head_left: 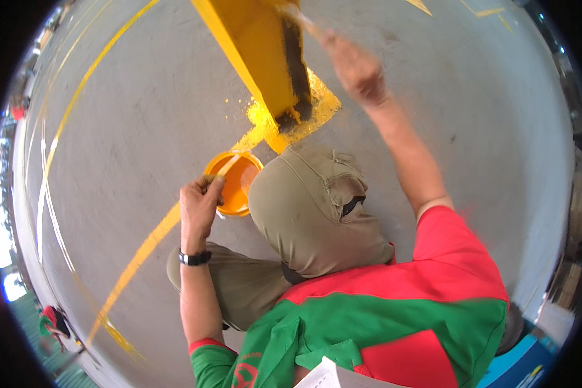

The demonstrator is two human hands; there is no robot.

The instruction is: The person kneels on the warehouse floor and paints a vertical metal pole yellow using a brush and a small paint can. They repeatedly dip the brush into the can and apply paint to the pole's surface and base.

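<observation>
My right hand (359,72), smeared by motion, is closed around a paintbrush (312,27). The brush's far end is blurred against the upper part of a yellow post (255,48), over its dark, unpainted-looking side (295,61). Beside my knee, a bucket of orange-yellow paint (244,184) stands on the floor. My left hand (199,205) is at its left rim, thumb and fingers pinched on a pale flat strip (229,165) that slants over the bucket's opening. Whether those fingers also grip the rim is unclear.
Yellow paint (323,103) covers the floor around the post's foot, with splatters to its left. A yellow floor line (142,253) curves from the bucket toward the lower left. My bent knee (304,194) is close to the bucket and post. Another person (55,321) is at the far left edge.
</observation>
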